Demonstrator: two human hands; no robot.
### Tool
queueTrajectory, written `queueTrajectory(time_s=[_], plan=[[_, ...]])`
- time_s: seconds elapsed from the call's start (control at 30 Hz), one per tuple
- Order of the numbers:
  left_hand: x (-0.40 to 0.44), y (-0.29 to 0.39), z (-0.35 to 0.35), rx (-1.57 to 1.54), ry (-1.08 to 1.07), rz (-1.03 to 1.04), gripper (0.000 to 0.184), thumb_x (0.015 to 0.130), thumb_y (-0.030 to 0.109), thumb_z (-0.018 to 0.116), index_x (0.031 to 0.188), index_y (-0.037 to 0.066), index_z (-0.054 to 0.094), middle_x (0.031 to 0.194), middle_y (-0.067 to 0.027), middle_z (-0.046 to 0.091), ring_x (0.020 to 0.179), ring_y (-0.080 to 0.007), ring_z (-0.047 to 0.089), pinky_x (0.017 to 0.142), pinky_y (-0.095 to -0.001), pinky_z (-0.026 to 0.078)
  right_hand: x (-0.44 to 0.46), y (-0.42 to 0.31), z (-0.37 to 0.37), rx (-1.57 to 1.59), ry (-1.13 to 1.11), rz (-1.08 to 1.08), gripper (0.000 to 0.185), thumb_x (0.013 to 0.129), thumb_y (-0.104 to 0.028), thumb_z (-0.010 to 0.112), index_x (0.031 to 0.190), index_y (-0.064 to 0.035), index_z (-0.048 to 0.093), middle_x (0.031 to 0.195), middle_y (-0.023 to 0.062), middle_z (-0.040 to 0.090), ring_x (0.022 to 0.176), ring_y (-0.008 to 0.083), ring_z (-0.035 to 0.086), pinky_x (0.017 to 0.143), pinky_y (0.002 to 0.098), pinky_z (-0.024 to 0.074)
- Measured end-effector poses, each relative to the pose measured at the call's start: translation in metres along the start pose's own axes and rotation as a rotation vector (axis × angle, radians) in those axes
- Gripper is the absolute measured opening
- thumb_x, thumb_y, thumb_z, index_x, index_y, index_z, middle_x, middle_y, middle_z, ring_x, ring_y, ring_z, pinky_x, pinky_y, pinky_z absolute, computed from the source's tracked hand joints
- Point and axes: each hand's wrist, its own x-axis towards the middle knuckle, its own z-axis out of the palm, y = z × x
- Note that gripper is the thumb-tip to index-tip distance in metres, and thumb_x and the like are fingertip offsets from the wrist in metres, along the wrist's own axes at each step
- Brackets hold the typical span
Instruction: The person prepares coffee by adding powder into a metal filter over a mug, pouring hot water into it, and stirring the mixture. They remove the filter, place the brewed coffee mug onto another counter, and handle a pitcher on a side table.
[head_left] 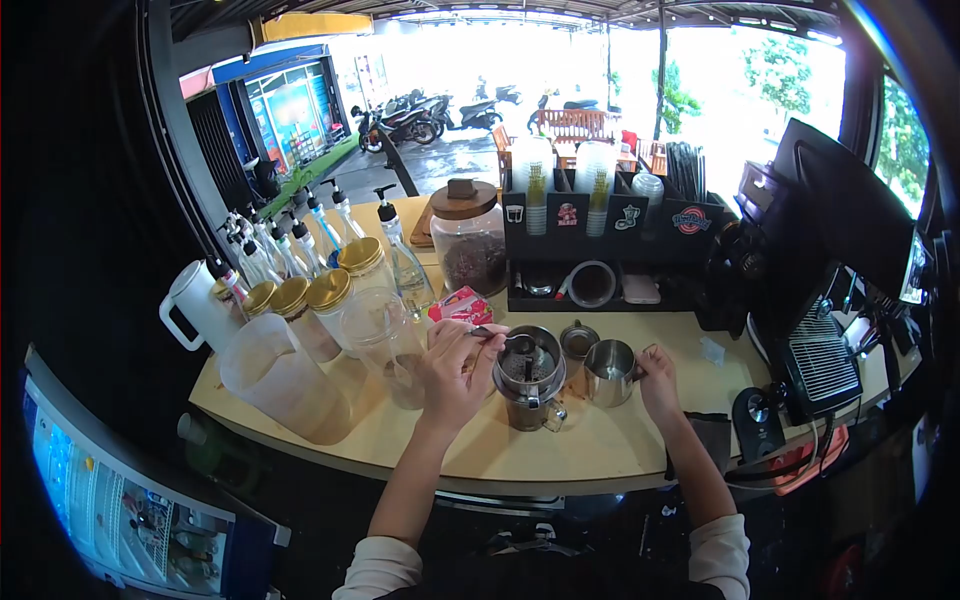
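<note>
My left hand (458,375) is closed on a spoon (519,343), its tip over the mouth of a metal coffee dripper (546,385). Dark, foamy-looking liquid shows inside the dripper, which sits on a glass mug (553,416). With my right hand (657,380) I grip the handle of a stainless steel pitcher (610,387), upright on the counter just right of the dripper. Between and behind these two vessels stands a small metal cup (578,340). A pink packet (461,303) lies just beyond my left hand.
Left on the counter (590,455) are a large plastic jug (280,375), a clear pitcher (385,345), gold-lidded jars and several pump bottles. A bean jar (471,245) and black cup organizer (610,215) stand behind. An espresso machine (820,350) is at right.
</note>
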Motion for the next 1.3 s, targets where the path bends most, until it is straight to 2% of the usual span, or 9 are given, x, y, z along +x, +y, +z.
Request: queueTrajectory(time_s=[0.2, 0.27, 0.47, 0.6, 0.7, 0.77, 0.8, 0.9, 1.3], plan=[[0.003, 0.003, -0.001, -0.014, -0.038, -0.007, 0.006, 0.086, 0.011, 0.064, 0.089, 0.008, 0.069, 0.077, -0.0026, 0.064, 0.074, -0.0207, 0.059, 0.081, -0.0347, 0.040, 0.004, 0.011, -0.015, -0.224, 0.040, -0.032, 0.013, 0.091, -0.012, 0.060, 0.083, -0.0062, 0.051, 0.078, 0.0024, 0.054, 0.067, 0.0110, 0.051, 0.067, 0.0242, 0.0419], [0.007, 0.005, -0.002, 0.035, -0.078, 0.063, 0.006, 0.085, 0.010, 0.065, 0.090, 0.009, 0.068, 0.079, -0.0018, 0.065, 0.076, -0.0204, 0.059, 0.084, -0.0362, 0.039, 0.003, -0.024, 0.006, -0.989, 0.157, -0.475, 0.016, 0.086, -0.011, 0.065, 0.098, -0.0027, 0.057, 0.095, 0.0072, 0.055, 0.073, 0.0126, 0.052, 0.071, 0.0243, 0.0417], [0.019, 0.016, 0.013, 0.208, -0.262, 0.306, 0.014, 0.081, 0.009, 0.067, 0.094, 0.009, 0.064, 0.086, -0.0018, 0.061, 0.085, -0.0195, 0.058, 0.091, -0.0390, 0.036, -0.024, -0.128, 0.134, -0.633, -0.419, -0.539, 0.044, 0.082, 0.001, 0.063, 0.125, -0.0047, 0.058, 0.110, 0.0116, 0.058, 0.082, 0.0129, 0.057, 0.073, 0.0256, 0.0481], [0.018, 0.012, 0.015, 0.271, -0.263, 0.356, 0.017, 0.079, 0.010, 0.069, 0.095, 0.009, 0.064, 0.090, -0.0031, 0.059, 0.087, -0.0208, 0.058, 0.093, -0.0394, 0.035, -0.016, -0.119, 0.159, -0.615, -0.489, -0.720, 0.025, 0.083, 0.004, 0.062, 0.107, -0.0020, 0.068, 0.099, 0.0115, 0.064, 0.087, 0.0166, 0.063, 0.067, 0.0254, 0.0517], [0.017, 0.001, -0.003, 0.121, -0.333, 0.180, 0.024, 0.078, 0.012, 0.072, 0.100, 0.008, 0.063, 0.096, -0.0050, 0.060, 0.094, -0.0210, 0.059, 0.095, -0.0419, 0.038, -0.016, -0.117, 0.159, -0.611, -0.447, -0.810, 0.022, 0.083, 0.004, 0.063, 0.104, -0.0017, 0.068, 0.094, 0.0107, 0.064, 0.081, 0.0173, 0.063, 0.066, 0.0260, 0.0510], [0.015, -0.007, -0.019, -0.265, -0.325, -0.267, 0.043, 0.075, 0.018, 0.077, 0.112, 0.006, 0.060, 0.106, -0.0076, 0.059, 0.101, -0.0209, 0.057, 0.096, -0.0420, 0.042, -0.021, -0.120, 0.154, -0.632, -0.420, -0.786, 0.015, 0.084, 0.003, 0.063, 0.097, -0.0007, 0.068, 0.089, 0.0107, 0.064, 0.078, 0.0192, 0.063, 0.065, 0.0276, 0.0507], [0.008, -0.020, -0.022, -0.250, -0.383, -0.311, 0.064, 0.069, 0.023, 0.082, 0.124, 0.005, 0.054, 0.117, -0.0105, 0.057, 0.109, -0.0220, 0.056, 0.096, -0.0391, 0.044, -0.022, -0.118, 0.148, -0.700, -0.407, -0.808, 0.015, 0.084, 0.003, 0.063, 0.098, -0.0008, 0.066, 0.090, 0.0112, 0.063, 0.076, 0.0212, 0.063, 0.064, 0.0291, 0.0509], [-0.018, -0.040, -0.006, -0.546, -0.451, -0.412, 0.078, 0.063, 0.025, 0.085, 0.130, 0.006, 0.050, 0.124, -0.0119, 0.055, 0.114, -0.0240, 0.055, 0.099, -0.0368, 0.042, -0.028, -0.107, 0.141, -0.783, -0.389, -0.854, 0.017, 0.083, 0.003, 0.064, 0.099, -0.0013, 0.064, 0.091, 0.0120, 0.062, 0.076, 0.0244, 0.063, 0.064, 0.0317, 0.0516], [-0.027, -0.048, 0.028, -0.376, -0.494, -0.423, 0.092, 0.051, 0.020, 0.089, 0.132, 0.007, 0.047, 0.124, -0.0115, 0.056, 0.119, -0.0276, 0.052, 0.103, -0.0376, 0.039, -0.036, -0.092, 0.139, -0.745, -0.515, -0.914, 0.024, 0.079, 0.009, 0.064, 0.102, 0.0007, 0.063, 0.103, 0.0137, 0.066, 0.087, 0.0254, 0.067, 0.072, 0.0312, 0.0551]])
